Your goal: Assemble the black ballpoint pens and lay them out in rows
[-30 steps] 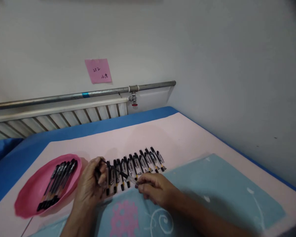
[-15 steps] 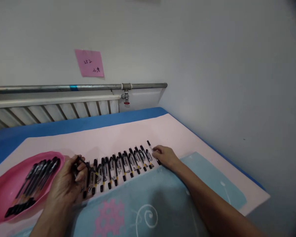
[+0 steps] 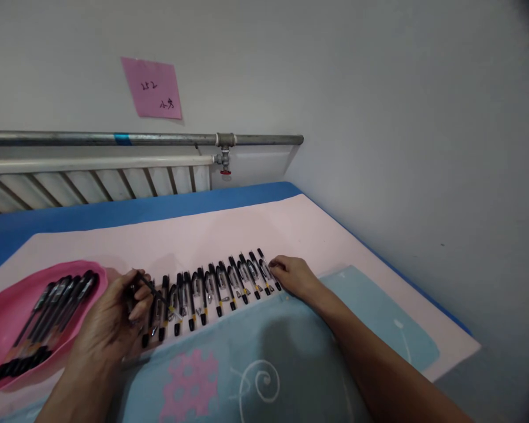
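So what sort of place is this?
Likely a plain room serving as a work spot: a radiator and pipe along the bare wall, a cloth-covered table, pens laid in a row.

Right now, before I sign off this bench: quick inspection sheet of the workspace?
Surface: pink sheet over blue table cover; light blue patterned mat at the near edge.
Job's things: row of black pens lying side by side on the pink sheet; bundle of black pens in a pink tray at far left.
Clutter: nothing seen.
Hands: left hand pinches a thin black pen piece at the row's left end; right hand touches the row's right end, grip unclear.
Cables: nothing seen.
Surroundings: white radiator, metal pipe with red valve, pink note on the wall.
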### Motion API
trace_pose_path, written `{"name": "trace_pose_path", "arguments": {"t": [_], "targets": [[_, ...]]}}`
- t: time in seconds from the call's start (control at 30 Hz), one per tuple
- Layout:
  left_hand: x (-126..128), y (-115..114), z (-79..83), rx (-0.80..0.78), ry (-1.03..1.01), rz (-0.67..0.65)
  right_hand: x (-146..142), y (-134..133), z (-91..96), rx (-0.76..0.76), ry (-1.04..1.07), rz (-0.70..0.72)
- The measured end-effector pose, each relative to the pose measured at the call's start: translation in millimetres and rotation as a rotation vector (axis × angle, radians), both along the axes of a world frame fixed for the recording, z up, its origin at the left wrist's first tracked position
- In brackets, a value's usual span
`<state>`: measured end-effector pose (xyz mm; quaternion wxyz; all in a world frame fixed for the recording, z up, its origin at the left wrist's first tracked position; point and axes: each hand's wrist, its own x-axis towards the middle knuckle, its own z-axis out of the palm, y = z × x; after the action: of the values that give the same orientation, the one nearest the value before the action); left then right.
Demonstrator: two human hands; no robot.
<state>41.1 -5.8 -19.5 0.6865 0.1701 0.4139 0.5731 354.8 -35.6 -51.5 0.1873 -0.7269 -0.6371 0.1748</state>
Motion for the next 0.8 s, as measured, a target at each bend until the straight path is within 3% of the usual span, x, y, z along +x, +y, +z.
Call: {"name": "trace_pose_path", "arguments": {"t": [0.13, 0.4, 0.6, 0.7, 0.8], "targets": [[2.3, -1.6, 0.1, -0.032, 0.027, -0.041, -1.5, -2.3, 3.3, -0.001, 0.007, 0.006], [19.7, -15.5, -5.6, -0.048, 0.232, -0.293, -6.0, -6.1, 9.4, -0.006, 0.022, 0.001], [35.7, -27.0, -8.1, -0.041, 0.323, -0.361, -6.5, -10.0, 11.6, 0.064, 0.071, -0.037], [46.7, -32.3, -10.9, -0.017, 0.282, -0.370, -16.4, -17.4, 19.6, 0.109, 0.266, -0.040], [59.8, -37.2, -14.1, 0.003, 0.247, -0.331, -35.5, -29.0, 28.1, -0.080, 0.594, 0.141]]}}
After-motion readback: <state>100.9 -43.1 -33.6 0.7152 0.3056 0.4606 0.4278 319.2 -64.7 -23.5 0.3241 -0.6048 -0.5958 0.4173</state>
